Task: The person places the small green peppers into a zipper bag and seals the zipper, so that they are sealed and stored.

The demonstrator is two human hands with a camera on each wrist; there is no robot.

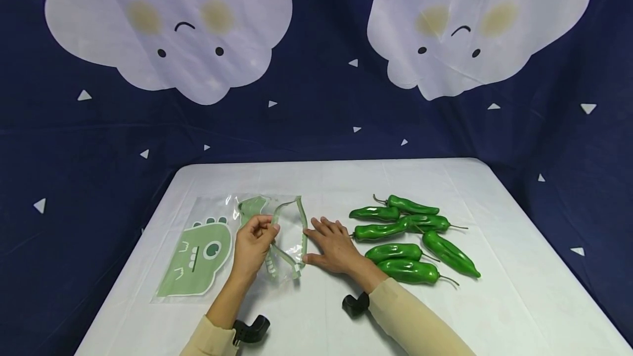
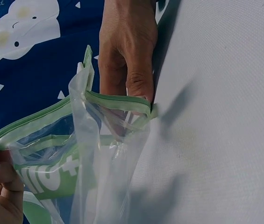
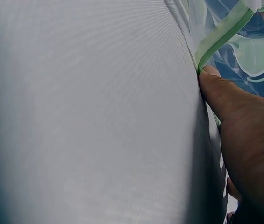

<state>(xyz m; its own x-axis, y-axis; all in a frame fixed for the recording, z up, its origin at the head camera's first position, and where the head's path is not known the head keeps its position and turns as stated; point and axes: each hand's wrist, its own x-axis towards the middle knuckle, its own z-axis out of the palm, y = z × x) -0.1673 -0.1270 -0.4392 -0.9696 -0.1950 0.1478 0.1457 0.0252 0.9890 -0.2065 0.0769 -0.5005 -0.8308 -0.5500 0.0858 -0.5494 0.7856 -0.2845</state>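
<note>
A clear zip bag (image 1: 292, 273) with green edging stands with its mouth parted toward the right. My left hand (image 1: 254, 246) pinches one lip of that mouth between thumb and fingers, seen at the left edge of the left wrist view. On the other side, my right hand (image 1: 332, 247) lies spread on the table, its fingertips on the bag's far green edge. In the right wrist view, the right thumb (image 3: 213, 77) touches the end of the green strip. Under and left of the left hand lies a second clear bag (image 1: 198, 262) printed with a green monster face.
Several green peppers (image 1: 407, 272) lie in a loose group just right of the right hand, some touching one another. The white table (image 1: 316, 323) ends at the back against a dark blue curtain (image 1: 316, 120) printed with clouds.
</note>
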